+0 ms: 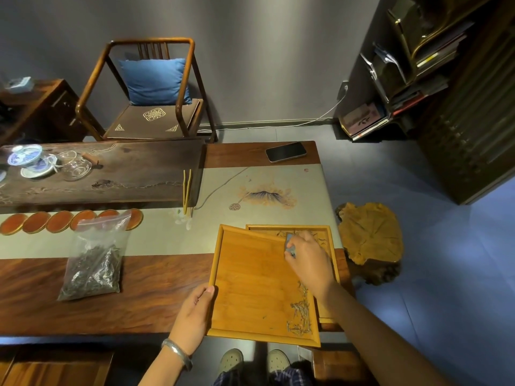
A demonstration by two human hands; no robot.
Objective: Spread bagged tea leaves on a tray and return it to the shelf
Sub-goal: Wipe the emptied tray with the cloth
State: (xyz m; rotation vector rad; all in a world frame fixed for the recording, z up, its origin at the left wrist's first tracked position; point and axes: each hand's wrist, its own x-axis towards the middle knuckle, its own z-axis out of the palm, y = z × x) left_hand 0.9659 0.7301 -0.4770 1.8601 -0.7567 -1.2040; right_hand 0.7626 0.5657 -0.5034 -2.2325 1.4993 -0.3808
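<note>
A light wooden tray (250,288) lies tilted over a second wooden tray (324,232) at the table's right front. My left hand (195,310) grips the upper tray's left rim. My right hand (306,260) reaches over the trays and pinches a small grey-blue object (290,245) near the upper tray's far right corner. A few dry tea leaves (299,316) lie along the upper tray's right side, and some more show in the lower tray. A clear zip bag of dark tea leaves (93,263) lies on the table to the left.
A row of orange coasters (58,221), yellow tongs (187,190), a phone (285,151) and a dark tea board with glass and porcelain ware (30,161) sit on the table. A wooden chair stands behind, a root stool (370,235) to the right, and shelving (446,79) at the far right.
</note>
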